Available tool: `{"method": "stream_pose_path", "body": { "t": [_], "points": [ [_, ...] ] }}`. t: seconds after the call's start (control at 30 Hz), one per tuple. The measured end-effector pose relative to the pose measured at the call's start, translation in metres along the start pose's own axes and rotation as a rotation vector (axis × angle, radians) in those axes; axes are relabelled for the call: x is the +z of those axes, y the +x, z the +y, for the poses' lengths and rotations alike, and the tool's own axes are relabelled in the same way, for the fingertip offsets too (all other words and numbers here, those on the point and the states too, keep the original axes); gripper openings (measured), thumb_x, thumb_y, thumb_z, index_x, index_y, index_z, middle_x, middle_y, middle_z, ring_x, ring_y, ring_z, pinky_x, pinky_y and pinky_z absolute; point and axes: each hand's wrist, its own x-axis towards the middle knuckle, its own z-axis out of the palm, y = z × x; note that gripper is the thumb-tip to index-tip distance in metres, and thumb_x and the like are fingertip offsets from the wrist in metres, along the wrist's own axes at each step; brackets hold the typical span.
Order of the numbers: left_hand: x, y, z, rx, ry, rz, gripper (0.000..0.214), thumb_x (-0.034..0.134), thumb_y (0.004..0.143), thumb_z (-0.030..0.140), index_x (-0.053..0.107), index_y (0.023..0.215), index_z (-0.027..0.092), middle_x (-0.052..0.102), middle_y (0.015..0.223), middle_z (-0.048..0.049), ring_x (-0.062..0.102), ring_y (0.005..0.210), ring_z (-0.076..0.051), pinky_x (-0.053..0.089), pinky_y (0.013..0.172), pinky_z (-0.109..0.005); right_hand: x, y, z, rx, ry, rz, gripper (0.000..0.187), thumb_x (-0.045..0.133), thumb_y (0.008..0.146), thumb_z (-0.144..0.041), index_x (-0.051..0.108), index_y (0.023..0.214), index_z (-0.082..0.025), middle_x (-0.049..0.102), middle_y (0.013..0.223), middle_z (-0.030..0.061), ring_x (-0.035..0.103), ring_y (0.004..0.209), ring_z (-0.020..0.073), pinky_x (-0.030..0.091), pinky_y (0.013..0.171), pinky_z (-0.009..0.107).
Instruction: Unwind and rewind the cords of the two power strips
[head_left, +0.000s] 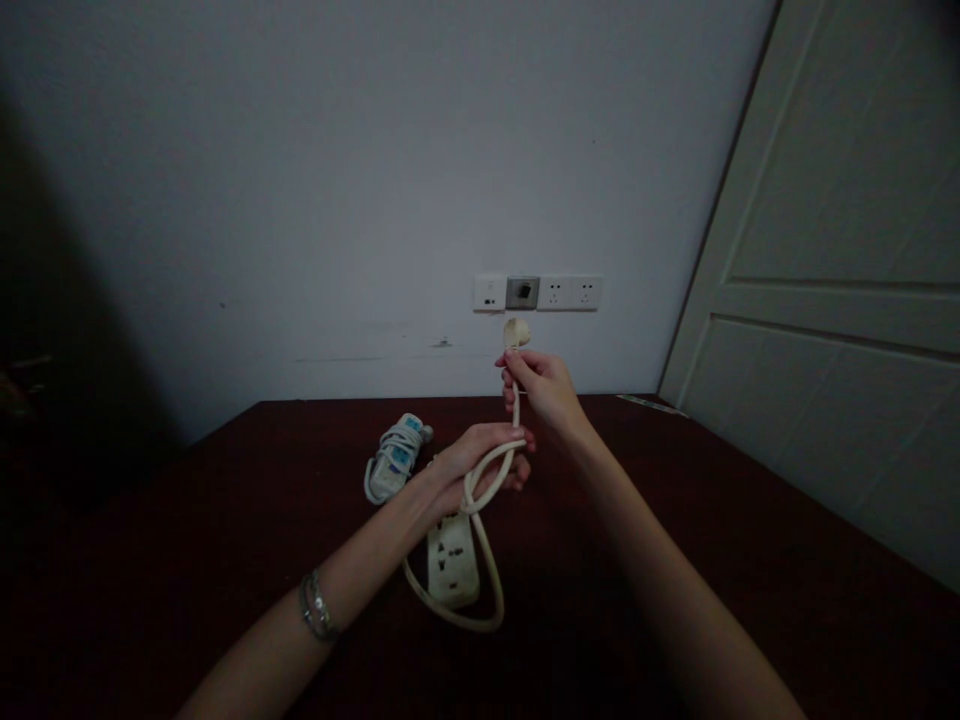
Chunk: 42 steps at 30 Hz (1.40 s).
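A cream power strip [452,560] lies on the dark red table [675,520] in front of me. Its thick cable [491,590] loops round the strip and rises to both hands. My left hand [480,462] is closed round a loop of that cable just above the strip. My right hand [544,388] is raised higher and pinches the cable just below its plug [516,332], which points up toward the wall. A second power strip with blue switches [396,460], wrapped in its own grey cable, rests on the table left of my left hand.
A row of wall sockets [537,293] sits on the white wall just above the plug. A pale panelled door [832,300] stands at the right. The left side of the room is in deep shadow.
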Motion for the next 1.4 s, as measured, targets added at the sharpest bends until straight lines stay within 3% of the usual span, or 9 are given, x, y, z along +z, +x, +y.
{"method": "stream_pose_path", "body": {
  "t": [0.27,0.43,0.63,0.73,0.87,0.97,1.1,1.23,1.4],
  "points": [
    [0.001,-0.005,-0.002,-0.167,-0.098,-0.153,0.013,0.056,0.072,0.022,0.058,0.074,0.01,0.064,0.077,-0.0064,0.065,0.07,-0.02,0.047,0.069,-0.033,-0.008,0.008,0.017,0.14,0.139,0.056,0.026,0.068,0.071,-0.037,0.058,0.067,-0.013,0.049,0.051,-0.0041,0.046,0.038,0.0056,0.041,0.034,0.017],
    [0.007,-0.002,-0.011,-0.211,-0.159,-0.127,0.017,0.054,0.072,0.024,0.06,0.076,0.009,0.064,0.078,-0.0068,0.065,0.073,-0.023,0.044,0.073,-0.036,-0.028,0.016,0.031,0.201,0.226,0.156,0.016,0.064,0.076,-0.024,0.058,0.066,-0.012,0.05,0.048,-0.0031,0.046,0.038,0.006,0.043,0.036,0.017],
    [0.008,0.002,-0.022,-0.282,-0.3,-0.134,0.017,0.052,0.071,0.028,0.057,0.07,0.012,0.062,0.064,-0.0045,0.065,0.064,-0.023,0.045,0.069,-0.037,-0.047,0.023,0.04,0.231,0.35,0.286,0.012,0.061,0.078,-0.017,0.056,0.069,-0.012,0.051,0.047,-0.0027,0.047,0.038,0.0062,0.043,0.037,0.015],
    [0.008,0.003,-0.027,-0.247,-0.375,-0.1,0.023,0.05,0.076,0.033,0.058,0.077,0.012,0.063,0.066,-0.0048,0.062,0.055,-0.019,0.046,0.065,-0.036,-0.05,0.024,0.042,0.236,0.415,0.334,0.017,0.052,0.085,-0.017,0.053,0.069,-0.012,0.048,0.047,-0.0038,0.044,0.037,0.0042,0.041,0.036,0.012],
    [0.011,0.003,-0.03,-0.083,-0.408,-0.02,0.04,0.042,0.083,0.043,0.058,0.096,0.01,0.065,0.079,-0.0113,0.054,0.045,-0.013,0.043,0.051,-0.029,-0.052,0.026,0.043,0.257,0.53,0.363,0.029,0.035,0.094,-0.018,0.045,0.067,-0.015,0.037,0.044,-0.0079,0.032,0.032,0.0007,0.029,0.031,0.007],
    [0.015,0.004,-0.033,-0.032,-0.447,0.044,0.041,0.039,0.085,0.047,0.056,0.088,0.01,0.064,0.078,-0.0122,0.042,0.039,-0.007,0.032,0.041,-0.02,-0.058,0.028,0.043,0.271,0.594,0.367,0.03,0.031,0.095,-0.02,0.041,0.067,-0.016,0.03,0.044,-0.0099,0.025,0.03,0.0003,0.02,0.027,0.006],
    [0.02,0.006,-0.044,-0.104,-0.399,0.097,0.034,0.04,0.088,0.041,0.053,0.079,0.011,0.057,0.062,-0.004,0.023,0.032,-0.001,0.016,0.035,-0.016,-0.072,0.029,0.042,0.269,0.639,0.395,0.03,0.029,0.096,-0.022,0.04,0.069,-0.017,0.027,0.044,-0.0107,0.022,0.028,0.0009,0.015,0.024,0.009],
    [0.026,0.003,-0.051,-0.198,-0.219,0.143,0.035,0.037,0.09,0.039,0.054,0.085,0.009,0.046,0.051,0.0028,0.017,0.032,0.0,0.008,0.037,-0.016,-0.081,0.03,0.043,0.279,0.674,0.402,0.03,0.026,0.096,-0.019,0.041,0.07,-0.016,0.027,0.044,-0.011,0.022,0.027,0.0007,0.014,0.023,0.01],
    [0.033,-0.001,-0.054,-0.131,0.021,0.143,0.036,0.032,0.091,0.037,0.054,0.079,0.01,0.043,0.048,0.0039,0.016,0.032,-0.001,0.007,0.038,-0.018,-0.083,0.03,0.048,0.292,0.71,0.384,0.027,0.027,0.095,-0.018,0.043,0.074,-0.015,0.03,0.044,-0.0108,0.024,0.027,0.0007,0.015,0.023,0.01]
  ]
}}
